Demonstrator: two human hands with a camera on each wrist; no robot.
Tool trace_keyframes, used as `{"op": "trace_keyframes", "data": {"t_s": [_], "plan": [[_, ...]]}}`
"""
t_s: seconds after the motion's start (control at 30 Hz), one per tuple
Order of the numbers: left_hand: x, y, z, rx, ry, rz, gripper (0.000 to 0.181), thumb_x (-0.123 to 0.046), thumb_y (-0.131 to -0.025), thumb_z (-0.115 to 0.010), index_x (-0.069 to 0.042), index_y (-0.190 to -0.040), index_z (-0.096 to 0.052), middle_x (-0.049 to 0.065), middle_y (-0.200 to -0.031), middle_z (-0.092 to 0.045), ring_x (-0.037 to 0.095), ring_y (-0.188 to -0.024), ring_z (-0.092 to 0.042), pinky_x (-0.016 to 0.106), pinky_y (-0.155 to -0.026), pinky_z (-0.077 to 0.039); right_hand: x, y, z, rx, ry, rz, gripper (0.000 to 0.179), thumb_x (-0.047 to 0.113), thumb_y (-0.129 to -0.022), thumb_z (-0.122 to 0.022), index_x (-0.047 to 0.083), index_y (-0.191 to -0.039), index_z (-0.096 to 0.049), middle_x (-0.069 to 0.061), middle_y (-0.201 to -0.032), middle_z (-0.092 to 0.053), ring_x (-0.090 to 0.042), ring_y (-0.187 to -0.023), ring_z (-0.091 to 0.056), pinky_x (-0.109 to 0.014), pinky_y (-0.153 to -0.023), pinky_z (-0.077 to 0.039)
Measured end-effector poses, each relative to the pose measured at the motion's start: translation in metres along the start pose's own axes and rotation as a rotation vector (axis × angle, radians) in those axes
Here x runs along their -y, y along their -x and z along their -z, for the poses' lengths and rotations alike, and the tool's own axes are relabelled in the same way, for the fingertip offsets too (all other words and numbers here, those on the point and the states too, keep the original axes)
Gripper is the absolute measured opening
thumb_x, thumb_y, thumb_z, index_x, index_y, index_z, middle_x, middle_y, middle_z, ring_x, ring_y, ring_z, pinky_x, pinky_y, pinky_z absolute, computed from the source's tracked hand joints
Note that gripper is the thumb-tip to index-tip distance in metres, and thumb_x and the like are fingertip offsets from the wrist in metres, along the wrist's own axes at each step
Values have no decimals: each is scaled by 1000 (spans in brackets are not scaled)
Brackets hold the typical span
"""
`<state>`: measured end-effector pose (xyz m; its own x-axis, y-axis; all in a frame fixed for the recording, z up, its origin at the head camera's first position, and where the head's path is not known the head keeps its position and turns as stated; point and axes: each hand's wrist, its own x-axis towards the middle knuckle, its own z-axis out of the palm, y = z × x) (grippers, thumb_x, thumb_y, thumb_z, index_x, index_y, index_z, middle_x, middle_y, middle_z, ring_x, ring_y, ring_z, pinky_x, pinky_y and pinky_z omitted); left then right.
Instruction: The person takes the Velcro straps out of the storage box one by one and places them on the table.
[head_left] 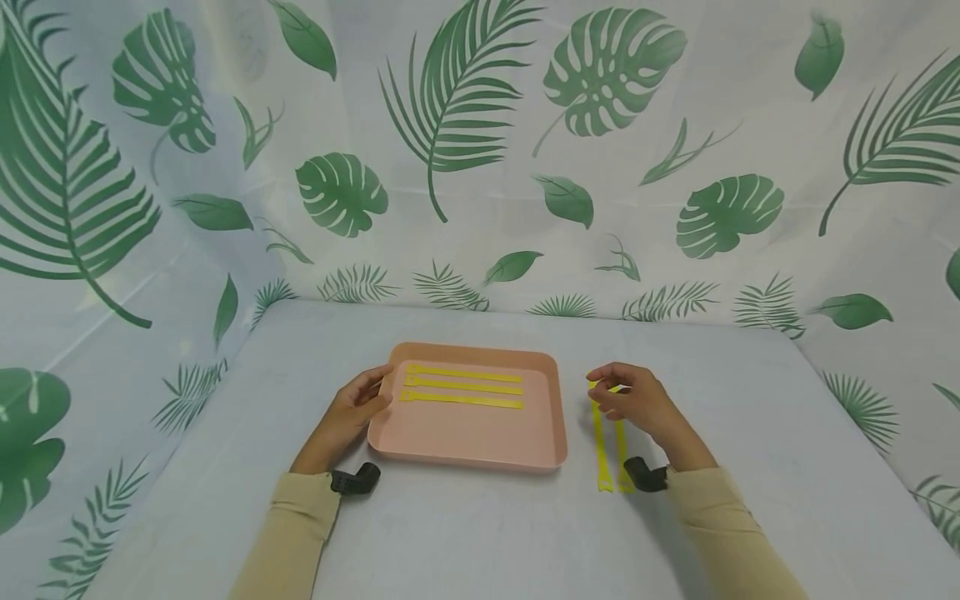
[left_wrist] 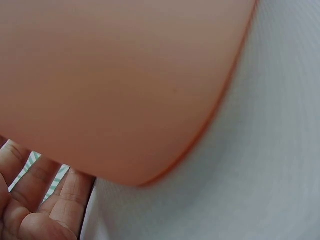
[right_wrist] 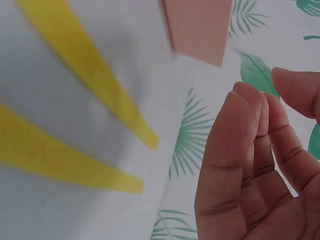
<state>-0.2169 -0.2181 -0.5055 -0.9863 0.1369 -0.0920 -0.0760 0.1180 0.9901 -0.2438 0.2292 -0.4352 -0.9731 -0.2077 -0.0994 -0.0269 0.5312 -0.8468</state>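
Note:
A shallow pink tray lies on the table with three flat yellow strips side by side along its far part. Each strip widens at one end. My left hand rests at the tray's left side, fingertips and thumb at the rim; up close, loosely bent fingers reach the rim edge. To the right of the tray, my right hand hovers over two more yellow strips, partly hiding their far ends. Its thumb stands apart from its curved fingers, with nothing between them.
The table has a plain pale cover. A white curtain with green leaf prints surrounds its back and sides. Each wrist carries a black camera mount beside a beige sleeve.

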Motion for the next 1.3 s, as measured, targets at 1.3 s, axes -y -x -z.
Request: {"op": "trace_keyframes", "data": {"t_s": [1.3], "plan": [[4, -3, 3, 23, 30, -30, 60, -9, -111, -60, 1, -165, -38, 26, -170, -36, 41, -158, -34, 35, -119, -44, 45, -38, -40, 183, -132, 167, 40, 1, -100, -70, -16, -135, -62, -14, -109, -70, -25, -95, -72, -30, -79, -63]]}}
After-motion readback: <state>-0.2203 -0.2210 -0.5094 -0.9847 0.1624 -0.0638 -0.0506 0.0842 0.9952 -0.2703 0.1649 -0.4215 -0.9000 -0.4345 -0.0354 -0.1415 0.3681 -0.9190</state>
